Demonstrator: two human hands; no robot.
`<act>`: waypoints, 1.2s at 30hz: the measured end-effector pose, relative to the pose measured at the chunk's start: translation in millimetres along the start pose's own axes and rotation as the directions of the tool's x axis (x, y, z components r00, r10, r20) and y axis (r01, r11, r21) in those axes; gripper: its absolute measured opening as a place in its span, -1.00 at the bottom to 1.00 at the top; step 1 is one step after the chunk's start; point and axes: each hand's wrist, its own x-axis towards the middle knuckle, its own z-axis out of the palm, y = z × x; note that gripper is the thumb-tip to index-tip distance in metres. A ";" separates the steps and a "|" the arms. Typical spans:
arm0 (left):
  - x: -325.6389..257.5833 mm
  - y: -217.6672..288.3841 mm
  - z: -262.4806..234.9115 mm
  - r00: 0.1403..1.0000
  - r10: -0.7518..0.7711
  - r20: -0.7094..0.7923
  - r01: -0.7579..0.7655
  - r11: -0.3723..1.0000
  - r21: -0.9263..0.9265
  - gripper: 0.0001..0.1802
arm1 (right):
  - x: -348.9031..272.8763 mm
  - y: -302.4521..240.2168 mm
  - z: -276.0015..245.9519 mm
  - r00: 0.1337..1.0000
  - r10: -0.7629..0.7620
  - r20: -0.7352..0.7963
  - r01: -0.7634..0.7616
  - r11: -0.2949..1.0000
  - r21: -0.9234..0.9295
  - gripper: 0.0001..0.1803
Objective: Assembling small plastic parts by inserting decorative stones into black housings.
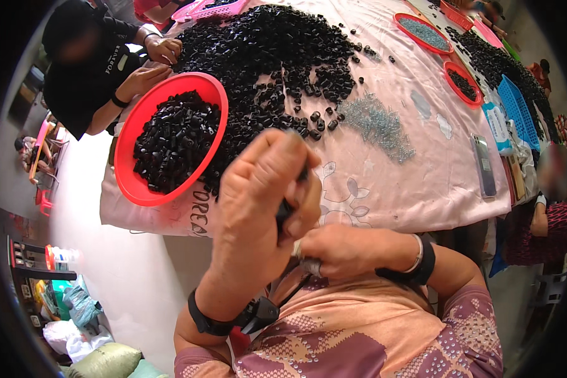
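My left hand is raised in front of the table edge, its fingers curled around small black plastic pieces that show between fingers and palm. Close beside it, lower and to the right, is my right hand, its fingers bent closed. A whitish band or wrap shows at its fingers; what they hold, if anything, is hidden. Beyond my hands a large heap of small black cylindrical pieces covers the cloth. A red plastic basin full of the same pieces stands tilted to the left. Thin silvery bits lie scattered to the right.
A pink cloth covers the table. A phone lies near its right edge, by a blue basket. Farther back are a red bowl of silvery bits and a smaller red bowl. A person works at the left.
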 end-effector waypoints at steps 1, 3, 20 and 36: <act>2.2 5.4 1.4 0.999 0.050 -0.013 -0.050 0.999 0.005 -0.65 | -0.1 0.0 8.3 0.994 0.023 0.102 0.009 0.951 -0.310 -0.78; 6.8 19.5 -2.2 0.986 0.165 0.016 -0.165 0.986 0.020 -0.64 | -5.6 8.8 9.9 0.991 0.032 0.131 0.013 0.944 -0.330 -0.83; 65.2 128.0 -173.6 0.584 0.736 -0.343 -0.435 0.640 0.633 -0.79 | -12.5 -14.4 2.8 1.000 0.022 0.017 -0.024 0.997 0.078 -0.85; 37.9 -73.8 -44.1 0.987 0.092 -0.133 -0.053 0.962 0.268 -0.79 | -27.7 -9.1 -8.3 1.000 0.014 -0.006 -0.015 0.991 -0.130 -0.84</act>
